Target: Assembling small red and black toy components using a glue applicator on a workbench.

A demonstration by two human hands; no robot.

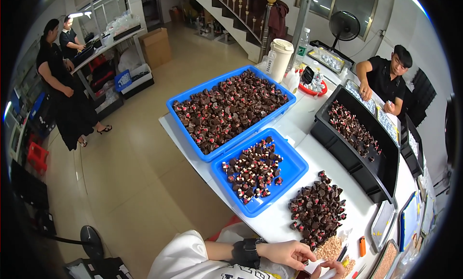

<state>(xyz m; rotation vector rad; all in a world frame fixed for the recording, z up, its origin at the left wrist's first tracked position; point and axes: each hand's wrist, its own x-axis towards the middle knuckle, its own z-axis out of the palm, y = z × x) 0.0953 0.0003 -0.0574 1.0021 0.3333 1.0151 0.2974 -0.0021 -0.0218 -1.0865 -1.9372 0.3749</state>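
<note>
- Two blue trays (293,167) sat on your white worktop (319,157).
- Your hands (288,253) were close together beside brown pieces (317,207), grip unclear.
- Stairs (234,37) rose beyond the floor (125,187).

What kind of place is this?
Probably a small workshop where people work on little parts by hand. Heaps of small dark pieces lie on a white table, more fill a big blue tray, and a co-worker sits across it.
</note>
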